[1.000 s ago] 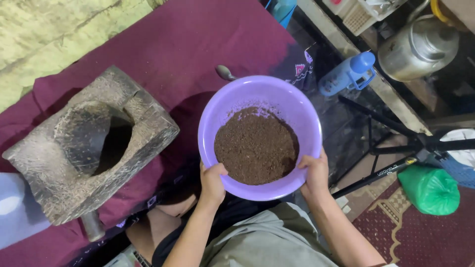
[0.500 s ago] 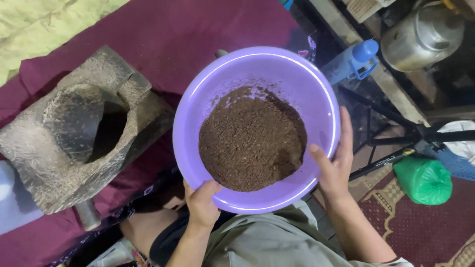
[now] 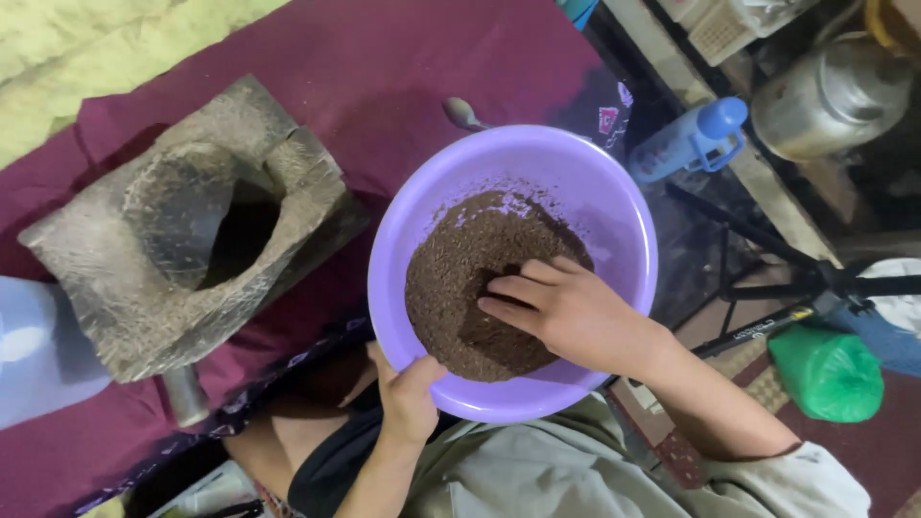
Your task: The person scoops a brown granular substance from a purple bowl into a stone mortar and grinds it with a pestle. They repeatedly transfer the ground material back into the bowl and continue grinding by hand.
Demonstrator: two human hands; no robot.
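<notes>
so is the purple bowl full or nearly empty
Neither: about half full. A brown granular heap covers the bottom of the bowl, bare purple wall shows above it, and the right hand presses into it.

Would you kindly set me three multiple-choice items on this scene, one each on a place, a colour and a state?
1. Where does the rough grey stone mortar lie?
A. on the maroon cloth
B. inside the bowl
C. on a shelf

2. What colour is the round plastic bowl?
A. green
B. purple
C. white

3. What is the right hand doing?
A. holding a spoon
B. resting on the mortar
C. pressing fingers into the brown ground powder

Answers: 1 A, the cloth spreads under it. 2 B, its wall is purple. 3 C, the fingertips sink into the powder while the left hand has its grip on the rim.
</notes>
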